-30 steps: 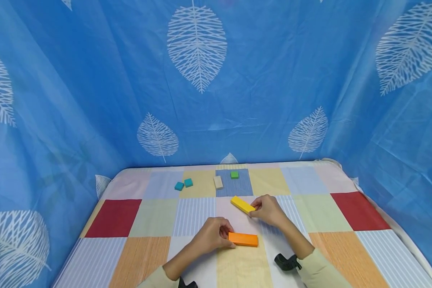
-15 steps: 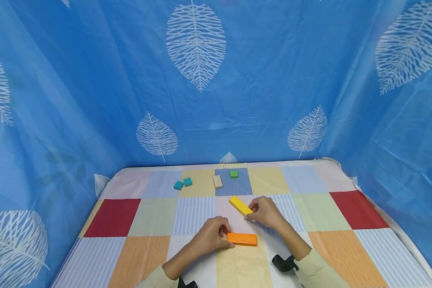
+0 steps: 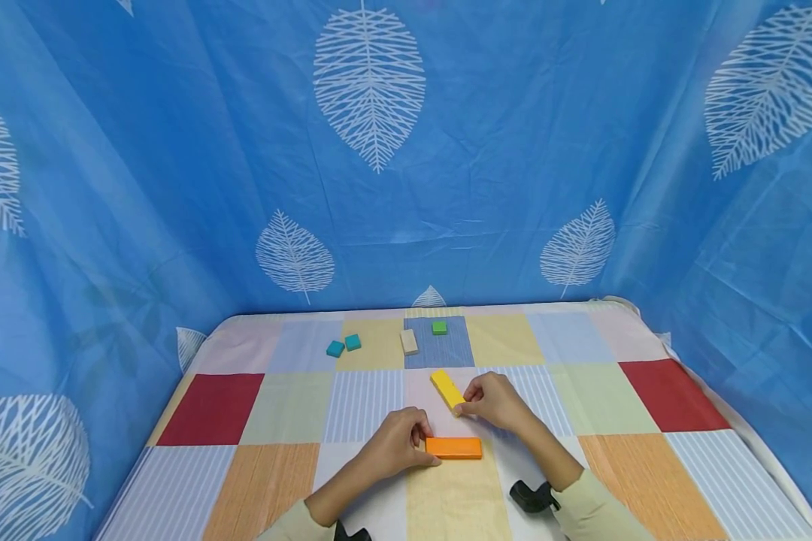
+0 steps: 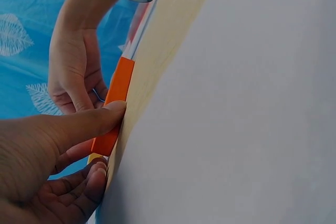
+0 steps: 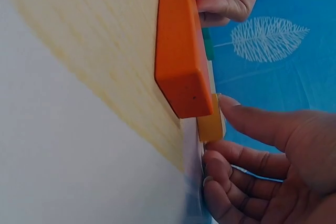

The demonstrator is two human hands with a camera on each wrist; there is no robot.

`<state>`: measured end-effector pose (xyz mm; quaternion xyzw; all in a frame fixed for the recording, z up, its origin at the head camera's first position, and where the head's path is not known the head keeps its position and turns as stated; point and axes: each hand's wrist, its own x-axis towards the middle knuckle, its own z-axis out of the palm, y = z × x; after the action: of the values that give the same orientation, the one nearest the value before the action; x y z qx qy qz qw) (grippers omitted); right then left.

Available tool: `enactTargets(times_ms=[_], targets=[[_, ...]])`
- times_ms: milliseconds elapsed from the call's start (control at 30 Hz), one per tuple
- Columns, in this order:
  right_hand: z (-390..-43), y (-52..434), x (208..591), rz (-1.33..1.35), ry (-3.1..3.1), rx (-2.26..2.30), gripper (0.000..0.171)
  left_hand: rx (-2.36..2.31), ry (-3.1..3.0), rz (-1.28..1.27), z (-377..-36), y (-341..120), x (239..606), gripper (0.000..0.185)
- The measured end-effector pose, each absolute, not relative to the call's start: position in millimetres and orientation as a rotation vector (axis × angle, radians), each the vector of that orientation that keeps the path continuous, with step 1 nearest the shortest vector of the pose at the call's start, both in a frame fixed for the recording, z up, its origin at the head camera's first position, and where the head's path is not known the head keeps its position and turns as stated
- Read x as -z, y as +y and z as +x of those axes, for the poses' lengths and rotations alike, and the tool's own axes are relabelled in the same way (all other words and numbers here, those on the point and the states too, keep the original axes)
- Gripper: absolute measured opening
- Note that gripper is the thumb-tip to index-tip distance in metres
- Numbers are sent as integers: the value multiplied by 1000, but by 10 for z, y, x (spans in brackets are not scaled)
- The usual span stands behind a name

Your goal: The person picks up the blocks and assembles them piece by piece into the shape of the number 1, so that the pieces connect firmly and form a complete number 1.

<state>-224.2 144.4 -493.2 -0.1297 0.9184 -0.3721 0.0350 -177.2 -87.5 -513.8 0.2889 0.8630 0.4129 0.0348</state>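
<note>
An orange rectangular block (image 3: 455, 448) lies crosswise on the patchwork cloth, nearest the person. My left hand (image 3: 398, 442) holds its left end, the thumb along the near side and the fingers at the far side; the thumb crosses the orange block (image 4: 114, 109) in the left wrist view. Beyond it, a yellow block (image 3: 448, 390) lies at a slant. My right hand (image 3: 498, 400) pinches its near end between thumb and fingers. From the right wrist, only an end of the yellow block (image 5: 211, 120) shows behind the orange block (image 5: 181, 51), beside the fingers of the right hand (image 5: 252, 161).
Toward the back lie two teal blocks (image 3: 353, 342), a cream block (image 3: 409, 342) and a small green block (image 3: 440, 327). A blue curtain with white leaf prints (image 3: 406, 195) hangs behind and along both sides of the table (image 3: 287, 409).
The right hand has shifted a little left and nearer, swinging the near end of the yellow block left so it points more away from the person. Orange block and left hand stay nearly still.
</note>
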Motion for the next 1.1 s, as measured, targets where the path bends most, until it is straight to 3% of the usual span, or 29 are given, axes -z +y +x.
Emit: enactTargets(times_ms=[300,467,633,1100], targets=[[-2271,1463,4965,-504,2705,1229,11,-1264,2648,846,-1767,-897,5136,36],[-2366,1578,4986,-430,2644,1417,7,-1297,2587,875,-1796,-921,5121,37],[-2479,1664,5006,-362,2554,1555,15,-1335,2482,811,-1854,-1013,5131,52],[-2759,1557,5087,-415,2390,1605,33,-1435,2447,946,-1969,-1166,5259,43]])
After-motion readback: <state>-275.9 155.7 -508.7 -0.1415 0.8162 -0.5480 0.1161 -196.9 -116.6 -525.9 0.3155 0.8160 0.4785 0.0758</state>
